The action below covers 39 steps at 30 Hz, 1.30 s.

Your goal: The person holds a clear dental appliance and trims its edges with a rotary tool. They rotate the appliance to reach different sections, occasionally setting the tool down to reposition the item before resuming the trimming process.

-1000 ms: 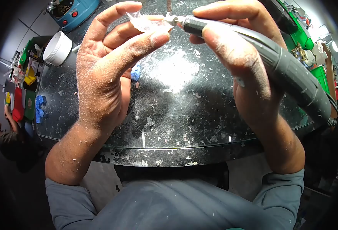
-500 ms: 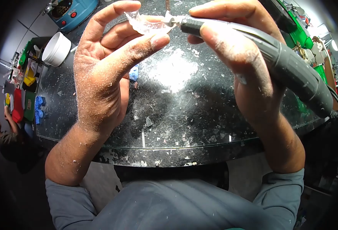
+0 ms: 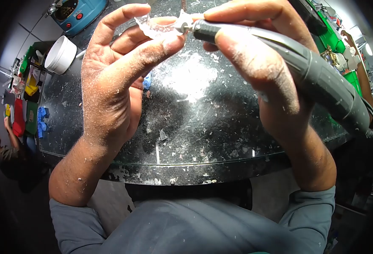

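I see left hand (image 3: 110,80) pinching clear plastic piece (image 3: 154,26) at 12 o'clock | right hand (image 3: 262,63) wrapped tight on grey rotary tool (image 3: 317,76), tip touching piece | dusty black table (image 3: 195,118) below

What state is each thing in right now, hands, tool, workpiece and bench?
left hand: raised, pinching the clear plastic piece
clear plastic piece: held at fingertips, tool tip touching its edge
right hand: wrapped around the grey rotary handpiece
grey rotary handpiece: held, tip against the piece
black benchtop: covered in white dust and chips
white tub: tipped on its side
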Each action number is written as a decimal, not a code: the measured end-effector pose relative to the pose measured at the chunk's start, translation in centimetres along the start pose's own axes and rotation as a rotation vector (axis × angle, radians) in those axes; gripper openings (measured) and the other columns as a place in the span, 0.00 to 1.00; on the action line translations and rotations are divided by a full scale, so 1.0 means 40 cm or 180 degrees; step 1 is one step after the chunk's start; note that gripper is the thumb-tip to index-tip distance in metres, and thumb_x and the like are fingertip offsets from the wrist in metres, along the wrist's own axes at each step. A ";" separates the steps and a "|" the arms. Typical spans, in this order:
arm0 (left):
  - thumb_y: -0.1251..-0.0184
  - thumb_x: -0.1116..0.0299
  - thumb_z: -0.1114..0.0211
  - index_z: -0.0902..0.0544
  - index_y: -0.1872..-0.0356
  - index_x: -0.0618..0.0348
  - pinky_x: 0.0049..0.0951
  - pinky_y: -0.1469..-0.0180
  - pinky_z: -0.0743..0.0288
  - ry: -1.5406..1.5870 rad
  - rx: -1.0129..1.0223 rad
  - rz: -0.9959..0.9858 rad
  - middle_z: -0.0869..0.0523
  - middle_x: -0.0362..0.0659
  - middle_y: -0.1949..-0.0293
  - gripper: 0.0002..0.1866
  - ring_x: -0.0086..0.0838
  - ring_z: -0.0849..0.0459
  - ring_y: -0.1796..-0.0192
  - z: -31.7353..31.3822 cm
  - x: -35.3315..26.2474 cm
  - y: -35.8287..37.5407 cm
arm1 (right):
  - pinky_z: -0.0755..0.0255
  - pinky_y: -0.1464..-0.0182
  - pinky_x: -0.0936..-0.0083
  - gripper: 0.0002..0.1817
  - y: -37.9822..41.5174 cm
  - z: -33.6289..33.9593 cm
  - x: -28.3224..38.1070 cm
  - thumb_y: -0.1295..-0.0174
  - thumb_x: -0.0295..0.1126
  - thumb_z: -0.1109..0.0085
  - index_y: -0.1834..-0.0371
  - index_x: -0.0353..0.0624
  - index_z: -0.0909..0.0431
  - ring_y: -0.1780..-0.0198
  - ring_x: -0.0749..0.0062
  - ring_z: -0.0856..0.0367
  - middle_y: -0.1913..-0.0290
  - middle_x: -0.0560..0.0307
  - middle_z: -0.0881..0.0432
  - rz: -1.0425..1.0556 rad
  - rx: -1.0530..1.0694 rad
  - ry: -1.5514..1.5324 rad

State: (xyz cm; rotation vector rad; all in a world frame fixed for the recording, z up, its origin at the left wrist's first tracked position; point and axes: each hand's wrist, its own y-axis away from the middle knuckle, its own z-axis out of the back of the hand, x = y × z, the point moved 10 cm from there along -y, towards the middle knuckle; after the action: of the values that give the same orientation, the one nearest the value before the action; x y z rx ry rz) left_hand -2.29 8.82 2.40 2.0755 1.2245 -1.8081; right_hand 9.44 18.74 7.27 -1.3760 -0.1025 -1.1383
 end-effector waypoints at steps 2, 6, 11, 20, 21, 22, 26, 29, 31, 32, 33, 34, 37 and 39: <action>0.38 0.79 0.38 0.35 0.37 0.65 0.31 0.35 0.29 0.0154 -0.0073 -0.0132 0.20 0.52 0.48 0.27 0.32 0.21 0.42 -0.001 -0.011 0.007 | 0.24 0.48 0.75 0.15 0.002 -0.005 -0.002 0.40 0.25 0.43 0.50 0.34 0.27 0.52 0.70 0.17 0.54 0.47 0.18 0.0007 -0.0002 0.0004; 0.38 0.79 0.38 0.34 0.38 0.65 0.30 0.35 0.29 0.0314 0.0200 0.0147 0.20 0.51 0.48 0.27 0.31 0.20 0.43 -0.004 -0.002 -0.006 | 0.24 0.48 0.75 0.15 -0.002 -0.003 -0.005 0.40 0.25 0.44 0.50 0.34 0.27 0.52 0.70 0.17 0.53 0.47 0.18 -0.0011 -0.0005 0.0026; 0.38 0.78 0.37 0.34 0.38 0.65 0.31 0.35 0.29 0.0203 0.0098 0.0413 0.20 0.50 0.49 0.26 0.31 0.20 0.43 0.008 0.016 -0.013 | 0.23 0.48 0.75 0.15 -0.012 0.000 0.005 0.39 0.25 0.45 0.50 0.34 0.27 0.52 0.70 0.17 0.53 0.46 0.18 -0.0049 0.0098 0.0149; 0.38 0.78 0.37 0.36 0.39 0.64 0.29 0.37 0.27 0.0435 -0.0015 0.0631 0.20 0.49 0.50 0.26 0.30 0.19 0.45 0.007 0.026 -0.010 | 0.26 0.51 0.77 0.12 -0.019 -0.002 0.001 0.41 0.24 0.43 0.54 0.34 0.25 0.56 0.73 0.19 0.57 0.51 0.19 0.0050 -0.0003 -0.0046; 0.37 0.78 0.37 0.35 0.40 0.65 0.29 0.37 0.27 0.0487 -0.0013 0.0679 0.20 0.49 0.51 0.26 0.31 0.19 0.45 0.007 0.028 -0.009 | 0.26 0.51 0.78 0.13 -0.019 -0.008 0.006 0.41 0.25 0.43 0.54 0.34 0.25 0.56 0.74 0.19 0.57 0.51 0.19 0.0234 0.0034 -0.0045; 0.37 0.77 0.37 0.35 0.40 0.66 0.30 0.36 0.27 0.0540 -0.0014 0.0738 0.20 0.49 0.51 0.25 0.31 0.19 0.45 0.007 0.034 -0.007 | 0.26 0.52 0.78 0.13 -0.017 -0.010 0.010 0.41 0.25 0.43 0.54 0.34 0.25 0.56 0.74 0.19 0.57 0.52 0.19 0.0312 0.0054 -0.0045; 0.34 0.76 0.41 0.37 0.37 0.75 0.32 0.32 0.29 0.0650 0.0116 0.0655 0.28 0.54 0.42 0.26 0.38 0.22 0.40 0.004 0.027 -0.014 | 0.26 0.54 0.79 0.14 -0.022 0.020 -0.008 0.41 0.29 0.43 0.53 0.33 0.25 0.58 0.75 0.20 0.57 0.51 0.19 -0.0308 -0.0092 0.0577; 0.34 0.78 0.42 0.42 0.35 0.80 0.31 0.30 0.31 0.1136 0.0326 0.0315 0.32 0.57 0.37 0.29 0.40 0.24 0.37 0.000 0.026 -0.010 | 0.26 0.54 0.79 0.15 -0.006 0.009 -0.027 0.41 0.29 0.44 0.54 0.31 0.26 0.59 0.75 0.19 0.57 0.50 0.19 -0.0298 -0.0365 -0.0033; 0.34 0.78 0.42 0.43 0.35 0.81 0.31 0.30 0.31 0.1473 0.0397 0.0185 0.33 0.58 0.36 0.30 0.41 0.24 0.37 0.004 0.023 -0.013 | 0.26 0.53 0.78 0.15 -0.015 0.007 -0.010 0.41 0.30 0.44 0.54 0.31 0.26 0.59 0.74 0.19 0.57 0.50 0.19 -0.0168 -0.0332 -0.0236; 0.35 0.78 0.42 0.43 0.35 0.82 0.31 0.30 0.30 0.1163 0.0275 0.0471 0.34 0.58 0.35 0.30 0.41 0.24 0.37 0.008 0.030 -0.019 | 0.26 0.53 0.78 0.15 -0.020 0.008 0.003 0.41 0.30 0.45 0.54 0.31 0.26 0.59 0.74 0.19 0.57 0.50 0.19 -0.0085 -0.0317 -0.0331; 0.35 0.78 0.41 0.42 0.36 0.83 0.31 0.30 0.30 0.0849 0.0155 0.0740 0.34 0.57 0.35 0.30 0.42 0.24 0.37 0.013 0.037 -0.021 | 0.26 0.52 0.78 0.15 -0.022 0.012 0.001 0.41 0.30 0.45 0.54 0.31 0.26 0.59 0.74 0.19 0.57 0.49 0.19 -0.0139 -0.0275 -0.0345; 0.35 0.78 0.42 0.41 0.37 0.84 0.33 0.31 0.29 0.0893 0.0277 0.0728 0.35 0.56 0.34 0.29 0.41 0.24 0.37 0.000 0.029 -0.020 | 0.26 0.52 0.78 0.15 -0.023 0.016 -0.001 0.41 0.30 0.45 0.54 0.31 0.26 0.59 0.73 0.19 0.57 0.49 0.19 -0.0193 -0.0232 -0.0358; 0.37 0.77 0.42 0.39 0.37 0.80 0.33 0.32 0.28 0.0885 0.0195 0.0759 0.34 0.53 0.34 0.29 0.39 0.23 0.39 -0.006 0.024 -0.020 | 0.26 0.50 0.77 0.14 -0.017 0.016 -0.019 0.42 0.28 0.45 0.55 0.31 0.26 0.56 0.73 0.19 0.57 0.46 0.17 -0.0274 -0.0157 -0.0391; 0.41 0.77 0.37 0.37 0.37 0.71 0.34 0.35 0.28 0.0822 -0.0004 0.0822 0.20 0.54 0.51 0.31 0.36 0.18 0.46 -0.003 0.023 -0.020 | 0.26 0.49 0.77 0.12 -0.017 0.012 -0.018 0.42 0.25 0.45 0.56 0.31 0.26 0.54 0.73 0.19 0.55 0.44 0.17 -0.0273 -0.0175 -0.0598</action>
State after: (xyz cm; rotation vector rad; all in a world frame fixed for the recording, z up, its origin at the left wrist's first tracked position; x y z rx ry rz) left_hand -2.74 9.85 1.96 2.3956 0.9498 -1.4644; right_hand 8.87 19.68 7.41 -1.5384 -0.2691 -1.0870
